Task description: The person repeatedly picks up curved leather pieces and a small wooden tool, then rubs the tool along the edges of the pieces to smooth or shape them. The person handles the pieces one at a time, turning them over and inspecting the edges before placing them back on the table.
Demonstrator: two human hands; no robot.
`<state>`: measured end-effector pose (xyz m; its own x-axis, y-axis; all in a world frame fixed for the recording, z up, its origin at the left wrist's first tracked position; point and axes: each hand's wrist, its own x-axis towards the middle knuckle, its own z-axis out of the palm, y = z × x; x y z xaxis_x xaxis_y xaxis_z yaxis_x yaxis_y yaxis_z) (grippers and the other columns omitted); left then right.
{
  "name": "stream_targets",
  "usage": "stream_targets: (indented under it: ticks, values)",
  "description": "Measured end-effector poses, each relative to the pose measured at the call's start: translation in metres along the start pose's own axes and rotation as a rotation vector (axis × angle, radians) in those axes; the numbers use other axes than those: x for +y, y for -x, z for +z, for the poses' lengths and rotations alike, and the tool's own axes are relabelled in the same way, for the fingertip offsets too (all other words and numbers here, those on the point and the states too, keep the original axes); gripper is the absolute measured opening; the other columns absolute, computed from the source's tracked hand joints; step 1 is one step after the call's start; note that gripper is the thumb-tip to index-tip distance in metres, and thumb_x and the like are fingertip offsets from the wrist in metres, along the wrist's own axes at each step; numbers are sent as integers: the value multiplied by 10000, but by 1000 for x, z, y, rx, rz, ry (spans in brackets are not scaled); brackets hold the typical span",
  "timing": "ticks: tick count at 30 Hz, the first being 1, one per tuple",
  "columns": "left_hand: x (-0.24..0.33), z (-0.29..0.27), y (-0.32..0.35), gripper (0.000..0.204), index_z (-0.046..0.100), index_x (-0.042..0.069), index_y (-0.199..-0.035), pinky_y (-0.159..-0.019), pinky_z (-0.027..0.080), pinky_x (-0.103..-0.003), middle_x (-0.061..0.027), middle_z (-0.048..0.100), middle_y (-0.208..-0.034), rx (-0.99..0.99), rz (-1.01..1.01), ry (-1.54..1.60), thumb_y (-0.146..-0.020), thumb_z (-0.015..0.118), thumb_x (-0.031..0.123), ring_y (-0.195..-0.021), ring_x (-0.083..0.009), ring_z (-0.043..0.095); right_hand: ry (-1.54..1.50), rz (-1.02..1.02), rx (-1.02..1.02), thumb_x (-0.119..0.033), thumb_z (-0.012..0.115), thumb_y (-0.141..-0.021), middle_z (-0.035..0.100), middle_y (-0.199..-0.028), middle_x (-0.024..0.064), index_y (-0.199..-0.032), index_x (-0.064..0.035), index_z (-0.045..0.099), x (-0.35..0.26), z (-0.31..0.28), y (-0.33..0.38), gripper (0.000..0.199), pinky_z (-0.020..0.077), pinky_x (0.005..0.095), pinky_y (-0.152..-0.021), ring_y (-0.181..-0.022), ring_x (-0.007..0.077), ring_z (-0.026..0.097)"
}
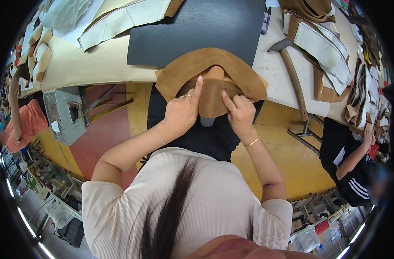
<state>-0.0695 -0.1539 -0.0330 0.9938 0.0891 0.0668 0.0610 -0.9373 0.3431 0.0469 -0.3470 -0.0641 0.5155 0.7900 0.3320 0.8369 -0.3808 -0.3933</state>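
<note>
A curved brown leather piece, arched like a collar with a tongue-shaped flap in its middle, lies at the table's near edge in front of me. My left hand grips the flap's left side, its index finger stretched along the leather and its other fingers curled; the thumb is hidden. On the flap's right side, my right hand closes over the edge with bent fingers. Below the flap sticks out the rounded grey end of a support. Part of the leather's far side rests on a dark board.
A hammer with a wooden handle lies right of the board, near a blue cutter. Stacked leather and white pieces stand at the right; a long white-lined piece lies left. Other people work at both sides.
</note>
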Motion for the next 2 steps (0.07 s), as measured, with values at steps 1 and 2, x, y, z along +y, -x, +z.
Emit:
stream_targets:
  ticks: [1,2]
  values:
    - [-1,-3,0,878,227,-77,-1562,-483,495,-300,-90,573,-836,-17,-12,12,-776,604,28,-553,-166,592,-17,-3,42,53,681,-654,412,-717,50,-1356,-194,649,-2,7,0,744,430,373,-565,-641,237,505]
    - [-2,-6,-1,961,203,-77,-1569,-510,515,-321,-110,585,-854,-35,10,60,-734,661,57,-601,-196,620,0,17,-11,47,687,-659,421,-719,53,-1373,-180,632,0,6,3,751,443,395,-574,-653,253,508]
